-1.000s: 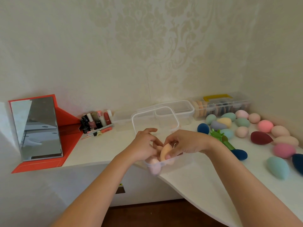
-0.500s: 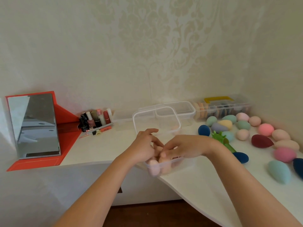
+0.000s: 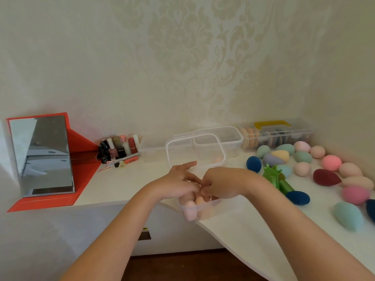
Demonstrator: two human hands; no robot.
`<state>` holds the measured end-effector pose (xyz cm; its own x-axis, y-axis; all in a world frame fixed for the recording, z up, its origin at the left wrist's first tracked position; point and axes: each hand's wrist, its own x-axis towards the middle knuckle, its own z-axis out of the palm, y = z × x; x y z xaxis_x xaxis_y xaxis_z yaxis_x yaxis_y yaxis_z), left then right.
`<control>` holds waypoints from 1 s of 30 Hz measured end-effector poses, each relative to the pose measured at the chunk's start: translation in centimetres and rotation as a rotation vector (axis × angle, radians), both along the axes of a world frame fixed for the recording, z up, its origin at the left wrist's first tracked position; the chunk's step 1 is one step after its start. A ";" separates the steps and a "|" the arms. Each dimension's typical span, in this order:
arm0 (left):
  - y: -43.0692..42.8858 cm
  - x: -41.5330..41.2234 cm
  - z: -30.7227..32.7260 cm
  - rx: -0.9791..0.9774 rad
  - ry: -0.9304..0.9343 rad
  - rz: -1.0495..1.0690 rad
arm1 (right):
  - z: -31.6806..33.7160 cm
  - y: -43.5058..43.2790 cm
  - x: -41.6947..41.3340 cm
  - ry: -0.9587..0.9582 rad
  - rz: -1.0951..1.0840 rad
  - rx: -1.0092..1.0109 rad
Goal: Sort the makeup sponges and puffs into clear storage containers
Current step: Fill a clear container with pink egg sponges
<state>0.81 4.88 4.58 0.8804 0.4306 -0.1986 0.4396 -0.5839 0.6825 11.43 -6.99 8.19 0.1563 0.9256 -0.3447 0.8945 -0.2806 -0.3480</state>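
Observation:
A small clear container stands at the front edge of the white table, with several pink and peach sponges in it. Both my hands are over it. My left hand reaches in with relaxed fingers touching the pink sponges, its index finger lifted. My right hand curls its fingertips onto the top of a peach sponge inside the container. Loose sponges lie to the right, among them a teal one, a maroon one and a dark blue one.
An empty clear container and a clear lid frame stand behind my hands. A puff box with a yellow handle sits at the back right. A green holder, cosmetics and a mirror in a red case are also here.
My right hand has carried the peach sponge down into the container and now has its fingertips on top of it. My left hand stayed at the container.

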 end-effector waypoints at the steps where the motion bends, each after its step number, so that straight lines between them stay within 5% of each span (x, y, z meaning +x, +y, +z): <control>1: -0.3 0.0 -0.1 0.047 0.006 0.005 | 0.6 -0.3 0.5 0.024 0.002 -0.016; 4: -0.9 0.0 -0.8 0.188 -0.015 0.024 | 1.7 -1.0 1.9 0.178 -0.090 0.078; 6: -1.1 -0.3 -1.1 0.224 -0.051 0.046 | 1.7 -0.8 2.8 0.243 -0.285 0.359; 8: -1.0 -0.7 -1.3 0.222 -0.072 0.058 | 1.1 0.2 4.5 0.086 -0.520 0.743; 10: -0.9 -1.0 -1.2 0.207 -0.073 0.058 | 0.3 1.2 6.3 -0.007 -0.635 0.890; 15: -0.5 -2.0 -0.9 0.197 -0.069 0.058 | -4.5 3.0 7.8 0.101 -0.574 0.539; 22: -0.1 -2.3 -0.8 0.211 -0.061 0.056 | -6.1 3.3 8.8 -0.005 -0.458 0.441; 30: 0.0 -2.3 -0.6 0.214 -0.053 0.054 | -6.6 3.3 8.2 0.039 -0.662 0.558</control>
<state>-1.52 4.90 3.98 0.8618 0.5046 -0.0517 0.4407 -0.6943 0.5689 19.64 -3.69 1.61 0.7204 0.6836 0.1169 0.5921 -0.5185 -0.6168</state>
